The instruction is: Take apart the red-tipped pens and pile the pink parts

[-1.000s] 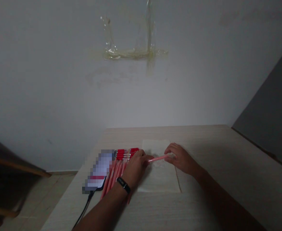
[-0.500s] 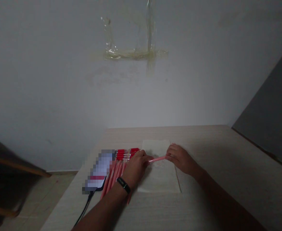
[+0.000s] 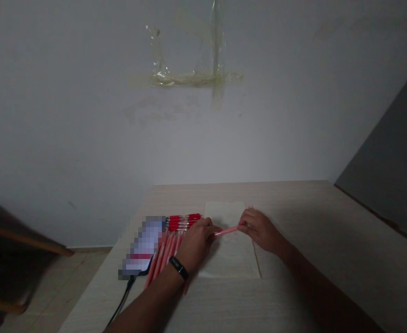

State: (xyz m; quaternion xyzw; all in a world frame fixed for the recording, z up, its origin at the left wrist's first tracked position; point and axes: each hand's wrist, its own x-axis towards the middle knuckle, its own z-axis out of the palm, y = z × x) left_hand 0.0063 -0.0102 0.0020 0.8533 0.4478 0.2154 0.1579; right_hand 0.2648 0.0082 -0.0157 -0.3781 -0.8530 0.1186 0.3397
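Note:
Between my two hands lies a slim pink pen, held nearly level and tilted slightly up to the right. My left hand, a black band at its wrist, pinches the pen's left end. The fingers of my right hand are closed on the other end. Beneath is a pale sheet of paper lying on the table. Several red pens with silvery parts lie side by side left of my left hand. Several pink pens lie below them, partly covered by my left forearm.
A phone, its screen blurred, lies at the left of the light wooden table, with a black cable running off it. Behind stands a grey wall with clear tape. A dark chair is at the left.
Both hands stay almost in place on the pink pen. My right-hand fingers have shifted very slightly left. The things on the table have not moved.

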